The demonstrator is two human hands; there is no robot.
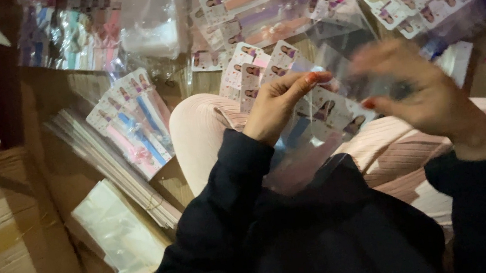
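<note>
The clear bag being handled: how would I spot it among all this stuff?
Look above the pink-trousered lap, between the left hand and right hand. The clear bag is raised there with cards showing inside; other packets lie on the floor.

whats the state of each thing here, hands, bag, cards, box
left hand: pinching the top edge of the clear plastic bag
right hand: motion-blurred, at the bag's other side; grip cannot be told
clear plastic bag: held up over the lap, carded headbands showing through it
carded headbands on floor: lying fanned in a loose stack
stack of clear bags: lying flat, unfilled
cardboard box: closed, taped
</note>
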